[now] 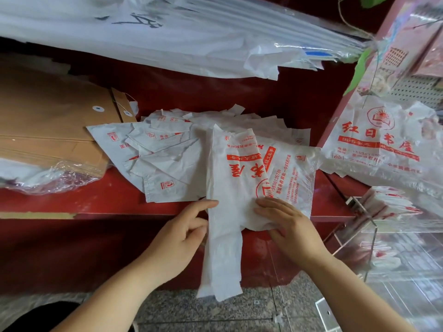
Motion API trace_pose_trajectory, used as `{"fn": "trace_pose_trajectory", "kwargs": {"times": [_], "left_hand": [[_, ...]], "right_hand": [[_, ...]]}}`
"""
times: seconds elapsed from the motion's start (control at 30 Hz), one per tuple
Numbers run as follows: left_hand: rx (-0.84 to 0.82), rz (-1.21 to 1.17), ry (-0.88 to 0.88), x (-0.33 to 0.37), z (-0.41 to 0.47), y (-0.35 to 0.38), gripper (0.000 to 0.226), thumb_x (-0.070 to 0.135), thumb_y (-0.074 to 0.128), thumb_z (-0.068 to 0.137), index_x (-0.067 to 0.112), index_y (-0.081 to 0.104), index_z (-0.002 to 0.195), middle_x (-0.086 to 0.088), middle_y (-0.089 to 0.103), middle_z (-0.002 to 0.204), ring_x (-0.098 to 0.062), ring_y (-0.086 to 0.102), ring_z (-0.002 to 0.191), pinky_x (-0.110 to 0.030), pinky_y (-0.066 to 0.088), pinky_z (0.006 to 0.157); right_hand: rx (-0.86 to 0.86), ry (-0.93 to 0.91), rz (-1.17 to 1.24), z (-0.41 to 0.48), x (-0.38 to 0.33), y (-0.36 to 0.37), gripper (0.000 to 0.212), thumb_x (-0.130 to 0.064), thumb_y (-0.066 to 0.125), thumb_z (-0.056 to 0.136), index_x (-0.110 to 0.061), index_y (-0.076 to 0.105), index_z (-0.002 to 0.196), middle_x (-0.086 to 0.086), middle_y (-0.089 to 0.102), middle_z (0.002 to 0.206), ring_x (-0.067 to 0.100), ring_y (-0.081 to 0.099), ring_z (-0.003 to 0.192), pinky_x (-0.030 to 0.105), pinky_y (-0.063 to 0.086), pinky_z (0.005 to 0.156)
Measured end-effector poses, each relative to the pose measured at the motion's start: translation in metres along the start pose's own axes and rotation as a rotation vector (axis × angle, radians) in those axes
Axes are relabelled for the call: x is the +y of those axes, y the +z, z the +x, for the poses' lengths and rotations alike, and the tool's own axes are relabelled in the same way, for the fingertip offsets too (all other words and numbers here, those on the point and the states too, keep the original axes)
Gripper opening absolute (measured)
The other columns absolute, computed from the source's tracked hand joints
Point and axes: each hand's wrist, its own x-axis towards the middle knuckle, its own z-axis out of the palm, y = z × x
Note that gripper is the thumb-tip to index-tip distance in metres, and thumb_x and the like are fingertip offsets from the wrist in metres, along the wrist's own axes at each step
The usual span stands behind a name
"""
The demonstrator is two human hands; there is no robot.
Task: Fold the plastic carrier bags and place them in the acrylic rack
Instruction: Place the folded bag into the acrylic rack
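Left hand [184, 233] fingers pinch the bag's [230, 183] left edge. Right hand [290, 224] fingers lie flat together, pressing it at the tabletop [96, 202] edge near the rack [370, 224].

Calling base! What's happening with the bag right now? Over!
Left hand at the carrier bag edge, grip unclear; right hand flat, pressing it. Bag folded lengthwise, end hanging off the counter. Acrylic rack to the right, nothing blocking.
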Motion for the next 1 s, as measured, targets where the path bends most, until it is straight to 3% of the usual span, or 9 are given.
{"fn": "trace_pose_trajectory", "kwargs": {"times": [0.07, 0.13, 0.2, 0.3, 0.53, 0.63, 0.73, 0.9, 1.0], "left_hand": [[-0.068, 0.214, 0.123, -0.005, 0.002, -0.008, 0.059, -0.001, 0.042, 0.092, 0.052, 0.041, 0.118, 0.028, 0.066, 0.096, 0.004, 0.056, 0.098, -0.003, 0.04, 0.081], [0.014, 0.634, 0.392, -0.009, 0.012, -0.016, 0.052, 0.011, 0.043, 0.085, 0.043, 0.044, 0.126, 0.019, 0.066, 0.096, -0.004, 0.052, 0.096, -0.01, 0.04, 0.078], [0.042, 0.893, 0.601, -0.013, 0.023, -0.019, 0.046, 0.016, 0.044, 0.073, 0.03, 0.053, 0.116, 0.009, 0.055, 0.089, -0.009, 0.045, 0.081, -0.022, 0.037, 0.072], [0.04, 0.934, 0.773, -0.02, 0.037, -0.018, 0.038, 0.01, 0.052, 0.065, 0.022, 0.072, 0.096, 0.004, 0.046, 0.096, -0.014, 0.043, 0.085, -0.025, 0.032, 0.077], [0.041, 0.401, 0.457, -0.026, 0.039, -0.002, 0.031, 0.042, 0.058, 0.073, 0.016, 0.072, 0.066, 0.007, 0.067, 0.07, -0.005, 0.059, 0.072, -0.022, 0.044, 0.064], [0.295, 0.253, 0.142, -0.015, 0.042, 0.009, 0.047, 0.038, 0.066, 0.078, 0.016, 0.046, 0.041, 0.006, 0.048, 0.044, -0.009, 0.047, 0.05, -0.018, 0.033, 0.049], [0.495, 0.262, -0.006, -0.007, 0.045, 0.015, 0.039, 0.024, 0.07, 0.076, 0.027, 0.041, 0.051, 0.011, 0.045, 0.044, -0.005, 0.045, 0.048, -0.018, 0.032, 0.052], [0.431, 0.467, 0.062, -0.008, 0.049, 0.014, 0.036, 0.02, 0.075, 0.072, 0.024, 0.04, 0.067, 0.012, 0.046, 0.063, -0.004, 0.045, 0.058, -0.019, 0.035, 0.055], [0.46, 0.645, 0.33, -0.02, 0.048, 0.012, 0.033, 0.027, 0.069, 0.062, 0.022, 0.05, 0.089, 0.007, 0.043, 0.095, -0.013, 0.046, 0.079, -0.029, 0.041, 0.081]], "right_hand": [[-0.009, 0.016, 0.033, -0.001, 0.0, 0.0, 0.038, -0.015, 0.046, 0.071, -0.009, 0.072, 0.097, 0.005, 0.068, 0.108, 0.012, 0.048, 0.11, 0.019, 0.031, 0.098], [-0.017, 0.02, 0.053, 0.0, 0.001, 0.0, 0.036, -0.014, 0.048, 0.071, -0.009, 0.072, 0.097, 0.005, 0.068, 0.108, 0.012, 0.048, 0.111, 0.019, 0.033, 0.097], [-0.019, 0.031, 0.076, 0.001, 0.0, 0.0, 0.038, -0.017, 0.045, 0.071, -0.009, 0.072, 0.096, 0.005, 0.068, 0.107, 0.012, 0.049, 0.111, 0.02, 0.033, 0.097], [-0.012, 0.034, 0.097, 0.001, -0.001, -0.001, 0.039, -0.019, 0.044, 0.071, -0.007, 0.073, 0.094, 0.006, 0.068, 0.106, 0.012, 0.049, 0.11, 0.019, 0.033, 0.097], [0.003, -0.002, 0.112, 0.003, -0.001, -0.003, 0.028, -0.021, 0.055, 0.072, -0.006, 0.073, 0.088, -0.002, 0.065, 0.105, 0.011, 0.049, 0.11, 0.008, 0.032, 0.097], [0.003, 0.039, 0.191, 0.004, -0.002, -0.005, 0.033, -0.03, 0.053, 0.076, -0.007, 0.073, 0.088, -0.01, 0.06, 0.105, 0.001, 0.049, 0.11, 0.004, 0.032, 0.095], [0.032, 0.141, 0.282, 0.007, -0.002, -0.003, 0.031, -0.033, 0.061, 0.075, -0.01, 0.073, 0.092, -0.025, 0.059, 0.101, -0.019, 0.048, 0.103, 0.006, 0.036, 0.093], [0.047, 0.218, 0.318, 0.009, -0.001, 0.0, 0.021, -0.025, 0.065, 0.069, -0.012, 0.072, 0.083, -0.031, 0.056, 0.094, -0.022, 0.049, 0.094, 0.006, 0.038, 0.088], [0.03, 0.175, 0.333, 0.009, -0.002, -0.004, 0.024, -0.034, 0.06, 0.069, -0.013, 0.07, 0.077, -0.025, 0.058, 0.097, -0.021, 0.05, 0.096, 0.003, 0.038, 0.085]]}}
